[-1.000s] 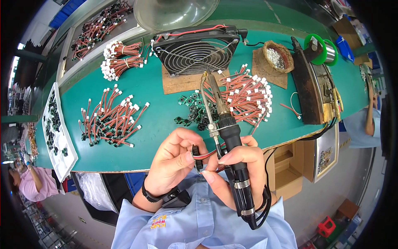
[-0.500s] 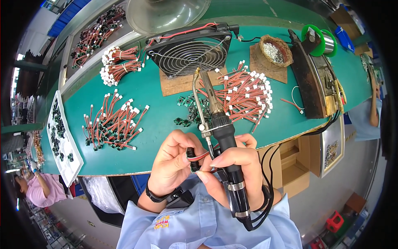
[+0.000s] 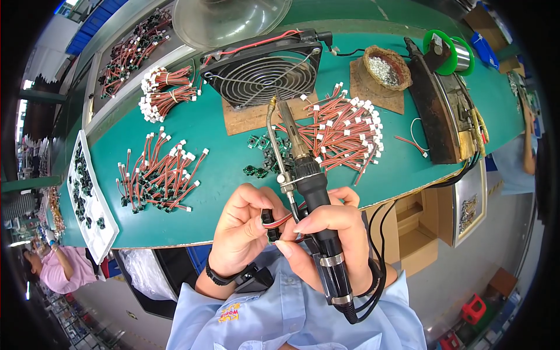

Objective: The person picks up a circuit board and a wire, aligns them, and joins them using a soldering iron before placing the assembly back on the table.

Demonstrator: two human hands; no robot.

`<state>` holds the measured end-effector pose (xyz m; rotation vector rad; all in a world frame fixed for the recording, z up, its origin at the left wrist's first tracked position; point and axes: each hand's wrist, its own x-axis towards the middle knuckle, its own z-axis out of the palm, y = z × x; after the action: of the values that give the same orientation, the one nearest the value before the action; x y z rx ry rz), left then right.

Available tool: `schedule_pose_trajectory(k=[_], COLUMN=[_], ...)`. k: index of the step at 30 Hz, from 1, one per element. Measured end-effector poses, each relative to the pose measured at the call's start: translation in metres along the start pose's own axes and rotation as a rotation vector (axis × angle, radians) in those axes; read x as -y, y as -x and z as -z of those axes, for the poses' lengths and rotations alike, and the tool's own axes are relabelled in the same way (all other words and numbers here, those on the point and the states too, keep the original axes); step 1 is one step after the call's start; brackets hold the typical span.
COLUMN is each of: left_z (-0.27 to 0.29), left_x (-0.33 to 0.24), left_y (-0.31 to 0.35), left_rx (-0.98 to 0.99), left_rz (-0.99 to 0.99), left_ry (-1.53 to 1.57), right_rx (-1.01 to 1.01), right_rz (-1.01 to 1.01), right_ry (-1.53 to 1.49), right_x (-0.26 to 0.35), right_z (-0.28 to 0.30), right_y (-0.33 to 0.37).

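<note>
My right hand [image 3: 332,233] is wrapped round a soldering iron [image 3: 315,189] with a thin metal feed tube [image 3: 276,153] alongside, its tip pointing away from me. My left hand [image 3: 240,230] pinches a small black part [image 3: 268,224] upright. Red and white wires [image 3: 280,222] cross that part toward my right fingertips, which come close to it; whether they grip the wires is hard to see. Beyond the iron lie small green-and-black circuit boards [image 3: 269,156] and a heap of red wire leads [image 3: 344,131] with white connectors. Boards with leads attached [image 3: 160,178] lie in a pile to the left.
A black fan [image 3: 265,73] with a wire guard stands at the back. Bundled leads [image 3: 166,93] and a white tray [image 3: 93,224] of boards are at left. Farther right are a bowl of metal bits [image 3: 385,70], a solder spool [image 3: 458,55] and a dark metal block [image 3: 431,111].
Both hands keep their holds, and the black part and iron stay nearly in place. The view has shifted very slightly.
</note>
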<state>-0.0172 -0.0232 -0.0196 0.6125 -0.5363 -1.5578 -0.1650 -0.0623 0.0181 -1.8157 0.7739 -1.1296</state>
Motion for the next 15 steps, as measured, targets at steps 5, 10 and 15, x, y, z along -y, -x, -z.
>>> schedule_pose_trajectory(k=[5,10,15], left_z=[-0.0002,-0.0012,-0.0017], left_x=[-0.0001,-0.0012,-0.0030], left_y=[-0.0002,0.0005,0.0005], left_rx=[0.013,-0.003,0.008], left_rz=[-0.016,-0.037,-0.038], left_ry=[-0.013,-0.062,-0.086], right_rx=[0.005,0.020,0.030], right_rz=[-0.003,-0.004,-0.019], right_ry=[0.008,0.019,0.009], right_x=[-0.0001,-0.0008,-0.0014], right_z=[0.0011,0.0021,0.0035], right_y=[-0.0003,-0.0010,0.0002])
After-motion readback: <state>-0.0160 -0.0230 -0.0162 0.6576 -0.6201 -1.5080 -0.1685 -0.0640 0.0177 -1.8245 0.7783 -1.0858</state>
